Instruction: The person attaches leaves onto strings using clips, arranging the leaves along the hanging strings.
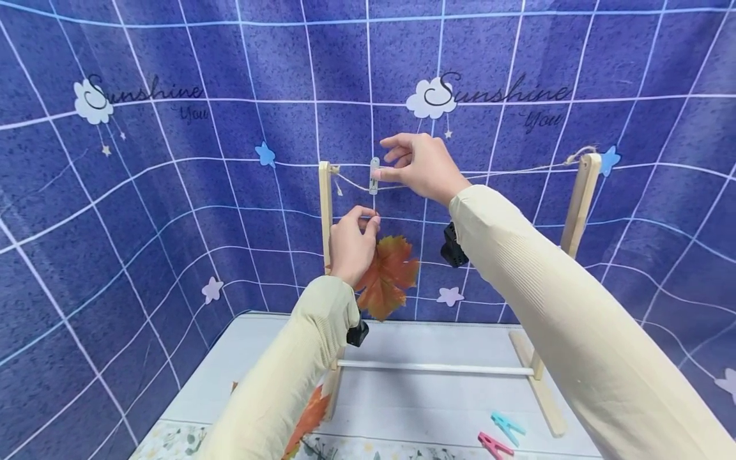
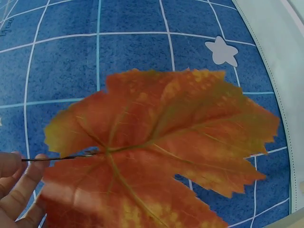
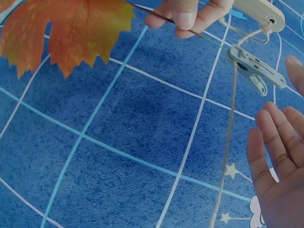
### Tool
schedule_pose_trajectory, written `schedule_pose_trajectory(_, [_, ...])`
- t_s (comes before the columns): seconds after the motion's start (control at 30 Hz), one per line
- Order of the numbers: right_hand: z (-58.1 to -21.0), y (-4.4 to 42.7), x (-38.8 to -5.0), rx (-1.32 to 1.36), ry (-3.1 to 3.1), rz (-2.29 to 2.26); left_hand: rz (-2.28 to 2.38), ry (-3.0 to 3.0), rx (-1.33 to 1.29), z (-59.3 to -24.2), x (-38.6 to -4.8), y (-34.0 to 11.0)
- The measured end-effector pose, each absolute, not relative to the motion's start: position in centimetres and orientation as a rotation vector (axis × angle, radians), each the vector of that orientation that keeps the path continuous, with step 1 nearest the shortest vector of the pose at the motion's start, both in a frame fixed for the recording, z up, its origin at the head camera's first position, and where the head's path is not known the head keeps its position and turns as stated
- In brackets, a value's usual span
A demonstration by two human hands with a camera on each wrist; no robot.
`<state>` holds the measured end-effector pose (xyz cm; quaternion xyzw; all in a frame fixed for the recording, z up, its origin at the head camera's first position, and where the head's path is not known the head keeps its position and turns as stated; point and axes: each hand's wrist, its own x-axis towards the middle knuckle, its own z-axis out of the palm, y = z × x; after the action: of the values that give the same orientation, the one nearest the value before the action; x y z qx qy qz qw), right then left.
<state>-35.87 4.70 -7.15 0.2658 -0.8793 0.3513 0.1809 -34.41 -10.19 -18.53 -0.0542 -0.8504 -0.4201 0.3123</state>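
Observation:
A grey clothespin (image 1: 374,176) (image 3: 259,69) sits on the string (image 1: 517,171) (image 3: 231,123), near its left end. My left hand (image 1: 352,246) (image 2: 21,190) (image 3: 190,12) pinches the thin dark stem of an orange-red leaf (image 1: 388,278) (image 2: 156,128) (image 3: 71,33) between thumb and fingers, just below the clothespin. The stem's tip reaches the clothespin's gripping end; whether it is clamped I cannot tell. My right hand (image 1: 425,166) (image 3: 285,156) is beside the clothespin's handles, thumb and fingers spread apart; the right wrist view shows a gap between them and the handles.
Wooden posts (image 1: 326,211) (image 1: 577,211) hold the string, with a white rod (image 1: 437,367) joining them low down. Pink (image 1: 494,444) and light blue (image 1: 508,427) clothespins lie at the front right. Another leaf (image 1: 310,418) is partly behind my left sleeve. Behind hangs a blue checked curtain (image 1: 230,191).

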Motion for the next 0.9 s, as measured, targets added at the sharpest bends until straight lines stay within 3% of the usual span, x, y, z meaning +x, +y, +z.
schedule_pose_trajectory(0.9, [-10.5,7.4,-32.0,0.72,-2.401,1.055,-1.173,-2.09,-0.275,-19.0,-30.8,-12.2])
